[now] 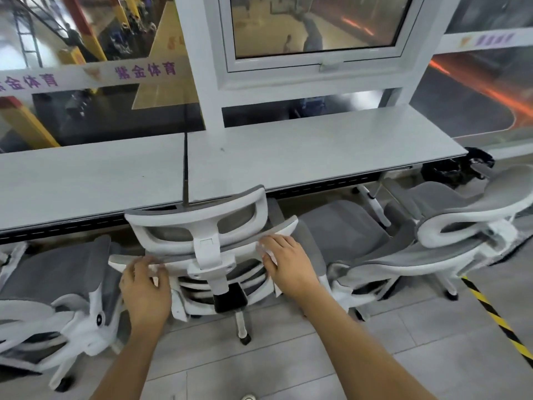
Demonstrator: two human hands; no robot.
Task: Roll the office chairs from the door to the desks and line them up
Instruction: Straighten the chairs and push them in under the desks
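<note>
A white-framed office chair with grey mesh, the middle chair (207, 223), faces the long grey desk (317, 145), its headrest reaching the desk's front edge. My left hand (145, 287) grips the left end of the top of its backrest. My right hand (284, 262) grips the right end. A matching left chair (54, 281) stands at the desk to the left. A right chair (450, 226) stands to the right, turned at an angle to the desk.
Behind the desk is a glass wall with a white window frame (314, 62). A black object (461, 166) lies on the floor by the desk's right end. A yellow-and-black striped strip (496, 316) runs across the grey tiled floor at right.
</note>
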